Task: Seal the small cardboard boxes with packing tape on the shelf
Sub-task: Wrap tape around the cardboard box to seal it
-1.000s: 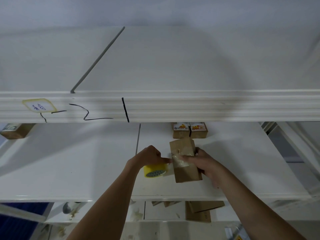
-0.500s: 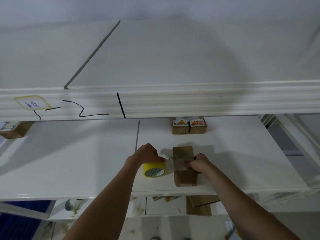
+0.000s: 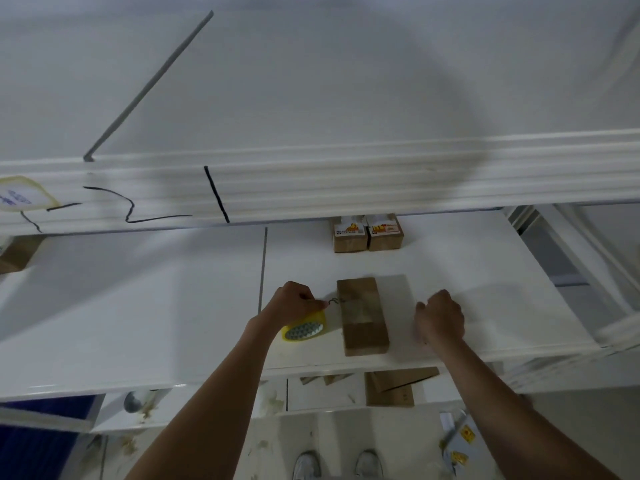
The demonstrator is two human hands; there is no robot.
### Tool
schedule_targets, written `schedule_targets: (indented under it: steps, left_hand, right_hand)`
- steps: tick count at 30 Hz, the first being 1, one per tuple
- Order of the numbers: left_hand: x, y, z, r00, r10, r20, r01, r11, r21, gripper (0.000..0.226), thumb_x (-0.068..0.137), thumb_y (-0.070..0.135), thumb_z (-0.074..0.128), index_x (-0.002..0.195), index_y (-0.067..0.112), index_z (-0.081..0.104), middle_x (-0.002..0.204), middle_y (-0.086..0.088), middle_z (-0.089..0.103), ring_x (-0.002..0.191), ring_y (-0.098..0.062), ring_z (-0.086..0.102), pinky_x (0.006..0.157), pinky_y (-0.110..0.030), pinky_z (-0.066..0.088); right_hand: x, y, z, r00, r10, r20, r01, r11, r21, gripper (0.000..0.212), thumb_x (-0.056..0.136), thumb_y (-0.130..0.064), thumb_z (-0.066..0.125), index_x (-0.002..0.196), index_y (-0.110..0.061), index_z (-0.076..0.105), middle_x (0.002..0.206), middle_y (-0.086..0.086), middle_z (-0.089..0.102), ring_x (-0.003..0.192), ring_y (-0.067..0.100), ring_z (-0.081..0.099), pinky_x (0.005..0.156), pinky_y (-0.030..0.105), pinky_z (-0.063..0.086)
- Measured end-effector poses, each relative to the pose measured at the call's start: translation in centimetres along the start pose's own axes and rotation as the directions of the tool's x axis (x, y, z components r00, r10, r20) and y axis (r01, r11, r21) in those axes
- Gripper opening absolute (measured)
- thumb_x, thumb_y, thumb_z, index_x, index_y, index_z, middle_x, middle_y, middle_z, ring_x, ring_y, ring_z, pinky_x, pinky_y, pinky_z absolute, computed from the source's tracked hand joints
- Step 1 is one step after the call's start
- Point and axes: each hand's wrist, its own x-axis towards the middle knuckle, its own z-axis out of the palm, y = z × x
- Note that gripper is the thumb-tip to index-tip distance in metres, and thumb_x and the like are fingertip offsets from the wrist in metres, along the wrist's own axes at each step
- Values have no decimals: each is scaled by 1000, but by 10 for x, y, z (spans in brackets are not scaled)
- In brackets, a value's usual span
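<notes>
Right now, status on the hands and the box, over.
Left hand gripping yellow tape roll. Right hand off the box, loosely curled, holding nothing. Cardboard box flat on shelf, tape across its top. Nothing in the way.

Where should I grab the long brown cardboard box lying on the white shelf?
Grip the long brown cardboard box across its narrow width, from above at its near end. It lies flat with both long sides free; the right hand is off it, and the left hand holds the yellow tape roll beside it.

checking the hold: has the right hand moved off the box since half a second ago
Yes. The right hand has left the cardboard box and now sits to its right over the shelf, apart from it.
</notes>
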Motion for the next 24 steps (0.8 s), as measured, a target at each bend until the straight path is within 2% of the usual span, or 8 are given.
schedule_targets:
  steps: [2,5,11,16,18,20,22,24]
  left_hand:
    - [1,1,0,1000,-2,5,2,1000,-6,32,85,47,73,92,16,72,92,-1,67,85,-17,64,66,-23,51]
    - [1,1,0,1000,-4,5,4,1000,4,33,86,47,72,94,15,72,95,-3,68,86,-18,65,67,-24,52]
    - [0,-1,1,1000,-7,-6,7,1000,-28,28,86,46,73,85,18,69,90,-2,68,82,-16,65,65,-23,50]
    - [-2,-1,2,1000,-5,-10,5,1000,-31,28,86,46,73,87,18,69,94,-4,69,85,-17,66,66,-22,50]
    - [-3,-1,2,1000,-6,-9,6,999,-36,28,87,45,72,91,17,70,93,-2,69,86,-17,65,66,-21,50]
    - [-3,-1,2,1000,-9,-5,9,999,-38,27,88,44,71,92,17,69,94,-2,68,87,-17,66,68,-22,51]
    - [-3,0,2,1000,-12,-5,12,999,-34,27,88,44,71,91,18,69,94,-1,68,87,-17,66,68,-22,50]
    - [-4,1,2,1000,-12,-11,11,999,-38,27,87,44,71,90,18,69,91,-1,67,85,-16,65,65,-21,49]
  right_hand:
    - [2,13,3,995,52,88,-44,995,-88,39,94,-30,64,118,1,60,113,19,66,104,36,64,82,38,55]
    - [1,20,9,982,52,180,-33,994,-107,34,91,-30,69,111,-2,65,111,17,68,105,33,65,77,32,50]
    - [2,18,14,987,80,140,-70,995,-72,17,90,-16,68,100,-2,67,102,17,71,96,33,68,68,29,48]
    - [2,12,9,990,88,110,-98,991,95,22,84,-17,77,87,3,68,83,16,70,76,29,69,55,23,42]
    - [-2,-2,6,998,33,45,-41,979,198,19,90,-14,69,83,4,66,70,12,64,61,24,63,47,20,35]
    - [-13,-25,3,995,-99,5,94,957,274,13,94,-11,65,87,0,65,70,7,61,60,19,62,47,24,45]
    - [-30,-50,4,967,-256,4,234,892,387,9,94,-14,67,99,-7,66,84,5,67,73,19,69,63,31,59]
    - [-51,-70,8,913,-407,38,357,838,413,18,94,-14,66,112,-9,67,98,2,69,84,14,68,74,27,59]
